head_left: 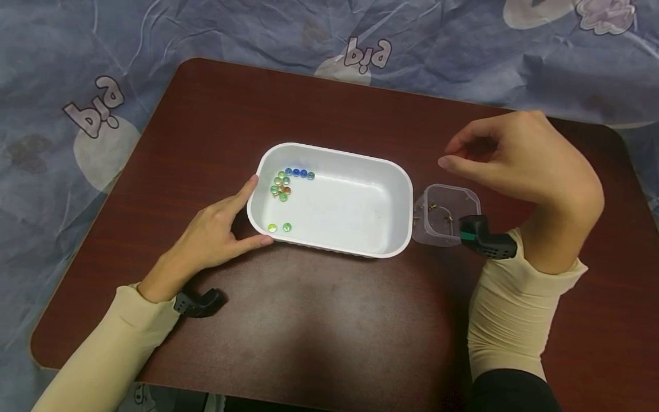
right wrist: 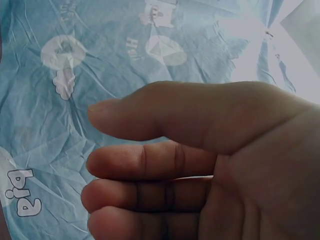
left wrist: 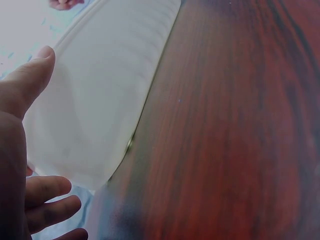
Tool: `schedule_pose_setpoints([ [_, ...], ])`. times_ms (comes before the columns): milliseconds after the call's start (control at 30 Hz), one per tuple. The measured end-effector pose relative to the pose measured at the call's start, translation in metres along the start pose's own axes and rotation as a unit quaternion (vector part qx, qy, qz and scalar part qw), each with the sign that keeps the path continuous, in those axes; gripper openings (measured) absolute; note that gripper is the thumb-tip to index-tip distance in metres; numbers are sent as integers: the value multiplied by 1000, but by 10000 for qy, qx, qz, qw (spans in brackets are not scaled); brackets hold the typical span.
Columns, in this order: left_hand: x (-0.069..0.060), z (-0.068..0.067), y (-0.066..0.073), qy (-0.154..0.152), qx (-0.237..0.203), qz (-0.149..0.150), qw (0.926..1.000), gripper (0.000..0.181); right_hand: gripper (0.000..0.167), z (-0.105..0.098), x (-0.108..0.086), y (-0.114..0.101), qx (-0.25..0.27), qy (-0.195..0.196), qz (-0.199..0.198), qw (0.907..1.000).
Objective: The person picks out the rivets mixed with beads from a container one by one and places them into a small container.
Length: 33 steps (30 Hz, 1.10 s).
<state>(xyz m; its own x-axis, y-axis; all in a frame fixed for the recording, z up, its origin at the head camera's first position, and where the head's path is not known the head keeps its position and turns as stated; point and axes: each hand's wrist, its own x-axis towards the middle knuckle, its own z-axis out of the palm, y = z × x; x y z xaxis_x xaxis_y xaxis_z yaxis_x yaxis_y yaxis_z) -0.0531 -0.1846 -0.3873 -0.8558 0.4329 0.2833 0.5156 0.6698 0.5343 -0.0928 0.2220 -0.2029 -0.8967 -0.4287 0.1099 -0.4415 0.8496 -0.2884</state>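
A white oblong tray sits on the table, with glass marbles at its left end: blue ones in a row by the far wall, green and amber ones in a cluster, and two greenish ones by the near wall. My left hand spreads thumb and fingers against the tray's left end; the left wrist view shows the thumb along the outer wall. Above and behind a clear plastic box, my right hand hangs in the air, fingers loosely bent, holding nothing. Small brass-coloured pieces lie in the box.
The clear box stands close against the tray's right end. The brown wooden table has rounded corners. A crumpled blue-grey printed sheet lies beyond its far and left edges.
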Motion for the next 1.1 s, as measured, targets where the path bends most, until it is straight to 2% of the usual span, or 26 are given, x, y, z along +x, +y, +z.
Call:
schedule_pose_setpoints([
  [333,0,1,-1,24,-18,4,10000,102,8,6,9,-7,-28,-129,-295,9995],
  [733,0,0,-1,14,-16,3,10000,102,7,14,20,-15,193,-249,-508,9982],
  [933,0,1,-2,54,-44,37,10000,101,9,18,29,-24,331,-303,-566,9974],
  [1100,0,1,-2,68,-78,73,9999,100,9,25,41,-29,352,-494,-674,9959],
])
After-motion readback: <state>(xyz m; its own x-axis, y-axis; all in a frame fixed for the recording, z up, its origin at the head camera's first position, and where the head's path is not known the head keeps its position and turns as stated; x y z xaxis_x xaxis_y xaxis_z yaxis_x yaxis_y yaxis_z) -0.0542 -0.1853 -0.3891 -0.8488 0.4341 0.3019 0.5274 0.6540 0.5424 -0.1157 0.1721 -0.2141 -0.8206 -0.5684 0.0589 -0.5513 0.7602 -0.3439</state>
